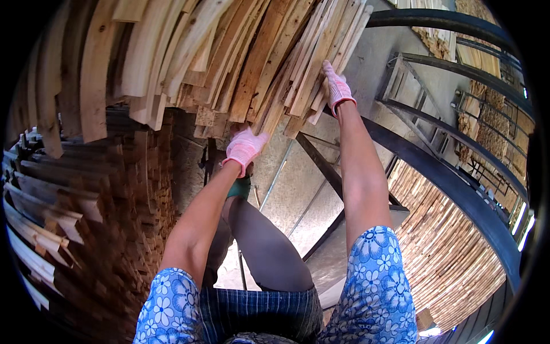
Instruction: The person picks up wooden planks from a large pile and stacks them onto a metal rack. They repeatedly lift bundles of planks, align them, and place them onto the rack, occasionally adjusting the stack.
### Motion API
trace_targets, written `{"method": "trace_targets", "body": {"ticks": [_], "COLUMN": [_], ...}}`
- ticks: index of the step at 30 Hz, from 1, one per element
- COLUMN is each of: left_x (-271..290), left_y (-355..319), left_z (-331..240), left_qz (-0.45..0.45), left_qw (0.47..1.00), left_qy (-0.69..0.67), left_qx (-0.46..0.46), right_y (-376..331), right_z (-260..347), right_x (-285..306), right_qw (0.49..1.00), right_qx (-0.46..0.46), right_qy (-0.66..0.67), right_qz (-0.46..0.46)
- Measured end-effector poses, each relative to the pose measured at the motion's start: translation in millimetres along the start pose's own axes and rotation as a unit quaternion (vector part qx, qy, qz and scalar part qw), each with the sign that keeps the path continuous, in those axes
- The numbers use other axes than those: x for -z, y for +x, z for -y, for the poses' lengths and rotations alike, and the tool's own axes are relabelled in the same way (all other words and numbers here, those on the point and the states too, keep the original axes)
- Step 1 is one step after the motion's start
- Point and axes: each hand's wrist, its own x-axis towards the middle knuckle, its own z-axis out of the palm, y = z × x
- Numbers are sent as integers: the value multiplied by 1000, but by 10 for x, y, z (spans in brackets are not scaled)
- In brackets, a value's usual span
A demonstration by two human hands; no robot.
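Note:
Long, thin wooden boards point(312, 60) lie side by side in a loose layer at the top of the view, their ends uneven and pointing toward me. My left hand point(246, 146), in a pink knit glove, is closed at the near ends of these boards; its fingertips are partly hidden. On the right side of the same bundle, my right hand point(337, 89) wears a matching glove. Its thumb side lies along the outer boards, and the other fingers are partly hidden by the wood.
Stacked lumber point(114, 189) fills the left side. A dark curved-looking metal rail point(458, 189) runs along the right, with a metal frame point(418, 92) beyond it. Many wooden strips point(452, 235) lie past the rail. A dark metal leg point(321, 163) stands below the boards, over a concrete floor point(286, 200).

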Motion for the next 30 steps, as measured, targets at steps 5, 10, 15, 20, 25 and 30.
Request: {"method": "trace_targets", "body": {"ticks": [5, 10, 15, 20, 25, 30], "left_x": [-441, -132, 71, 41, 376, 390], "left_y": [-324, -257, -16, 28, 34, 129], "left_z": [-353, -432, -878, -860, -894, -1024], "left_qz": [-91, 9, -113, -123, -41, -53], "left_qw": [990, 998, 986, 987, 990, 992], "left_qy": [-103, -19, -111, -89, -94, -101], "left_qx": [-29, -53, -45, -47, -96, -52], "right_y": [243, 141, 241, 168, -80, -80], "right_z": [-244, -161, -156, -63, -40, -55], "right_x": [-87, -241, -396, -378, -285, -342], "right_qw": [996, 992, 988, 970, 970, 956], "right_qx": [7, 3, 0, -8, 69, 28], "right_qy": [83, 129, 153, 230, 215, 267], "right_qz": [7, 5, -3, 80, 87, 117]}}
